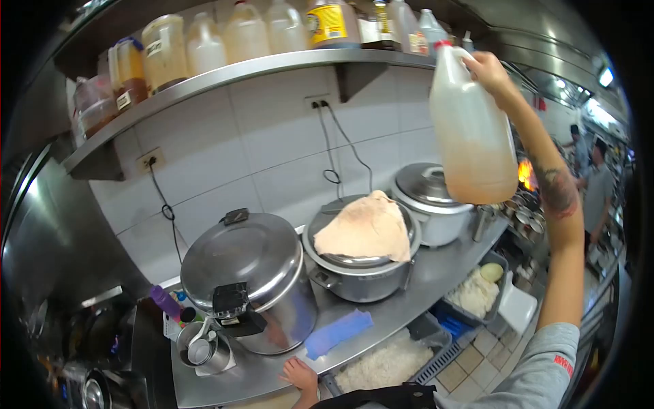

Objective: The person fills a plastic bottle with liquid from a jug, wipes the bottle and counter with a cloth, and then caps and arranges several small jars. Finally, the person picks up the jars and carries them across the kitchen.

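Note:
My right hand [487, 71] is raised at shelf height and wrapped round the handle of a large translucent plastic jug [473, 129]. The jug has a red cap and hangs nearly upright; brownish liquid shows in its lower part. Low in the view, my left hand [300, 373] lies on the front edge of the steel counter [266, 371], fingers stretched out and holding nothing. Just beyond it are a folded blue cloth [337, 332] and a big lidded pressure cooker [248, 279].
A steel shelf [225, 76] carries several jugs and bottles. A second cooker [364, 276] has a beige cloth [368, 228] on its lid; a white rice cooker [436, 221] stands behind. Below are bins of white food [385, 365]. People [599, 177] stand at far right, near a flame [526, 174].

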